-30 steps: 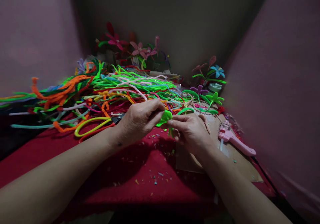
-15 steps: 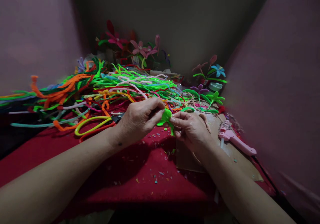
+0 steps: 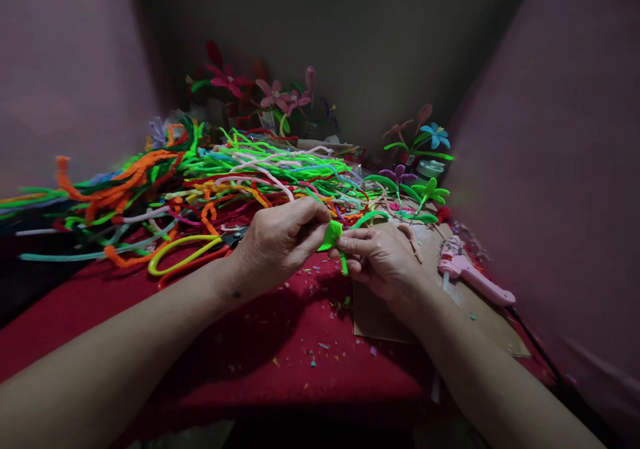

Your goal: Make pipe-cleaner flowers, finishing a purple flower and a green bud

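Observation:
Between my two hands is a bright green pipe-cleaner piece, broad at the top with a short stem hanging below. My left hand is closed on its left side, the thumb and forefinger pinched together. From the right, my right hand pinches it between thumb and fingers. The fingers hide part of its shape. Close by my left wrist lie scissors with one yellow and one red handle, their blades partly covered by that hand.
Behind my hands spreads a heap of coloured pipe cleaners. Pipe-cleaner flowers stand at the back, with a blue flower to the right. A pink glue gun lies on cardboard. Small clippings dot the red cloth.
My right fingers have shifted slightly on the green piece, and less of its broad part shows. Both hands stay in nearly the same place; the view has moved slightly.

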The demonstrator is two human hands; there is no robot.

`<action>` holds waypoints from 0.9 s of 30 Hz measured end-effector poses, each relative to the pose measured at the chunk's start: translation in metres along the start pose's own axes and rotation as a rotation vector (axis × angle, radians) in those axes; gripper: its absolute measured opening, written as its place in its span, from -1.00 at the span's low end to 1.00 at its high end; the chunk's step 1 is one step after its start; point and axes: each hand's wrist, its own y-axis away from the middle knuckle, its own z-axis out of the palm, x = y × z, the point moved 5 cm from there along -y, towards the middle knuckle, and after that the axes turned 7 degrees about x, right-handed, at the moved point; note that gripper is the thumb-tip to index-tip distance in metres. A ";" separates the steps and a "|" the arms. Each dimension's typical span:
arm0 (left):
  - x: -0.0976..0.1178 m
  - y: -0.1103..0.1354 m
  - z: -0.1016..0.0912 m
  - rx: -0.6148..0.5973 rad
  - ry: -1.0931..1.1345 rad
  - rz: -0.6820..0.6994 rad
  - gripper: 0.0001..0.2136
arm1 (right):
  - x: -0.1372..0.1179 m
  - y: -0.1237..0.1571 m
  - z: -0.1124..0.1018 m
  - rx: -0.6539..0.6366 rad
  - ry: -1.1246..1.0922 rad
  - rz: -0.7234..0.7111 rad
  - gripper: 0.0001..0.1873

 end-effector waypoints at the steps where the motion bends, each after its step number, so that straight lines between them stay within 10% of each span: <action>1: 0.000 0.000 0.000 -0.009 -0.001 0.006 -0.92 | 0.001 0.000 0.000 -0.019 -0.002 0.029 -0.81; 10: 0.005 -0.003 -0.006 -0.019 -0.004 0.010 -0.94 | 0.004 0.000 0.000 -0.072 -0.070 0.164 -0.83; 27: -0.002 -0.001 -0.001 0.017 0.058 -0.136 -0.96 | -0.020 0.012 -0.001 0.142 0.241 -0.226 -0.87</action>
